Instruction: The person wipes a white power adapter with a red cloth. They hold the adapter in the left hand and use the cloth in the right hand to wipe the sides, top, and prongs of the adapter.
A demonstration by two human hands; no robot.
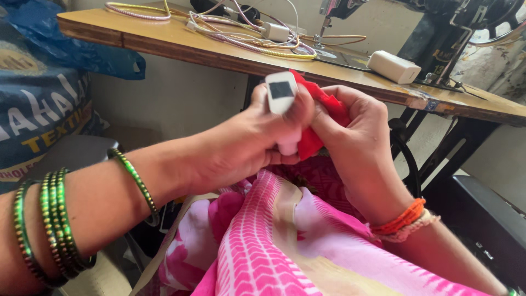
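Note:
My left hand [246, 145] is closed around a small white device [281, 94] with a dark square on its face, held upright in front of the table edge. My right hand [353, 134] pinches a piece of red cloth [320, 118] that is bunched between both hands and touches the white device. Green bangles [55, 225] ring my left forearm and orange and white threads [405, 219] circle my right wrist. Pink and white patterned fabric [274, 235] lies across my lap below the hands.
A wooden table [181, 46] carries a black sewing machine [438, 33], a white rectangular block [393, 66] and tangled pink and yellow cables [246, 38]. A blue printed sack [38, 104] stands at the left. A dark stool surface [487, 214] is at the right.

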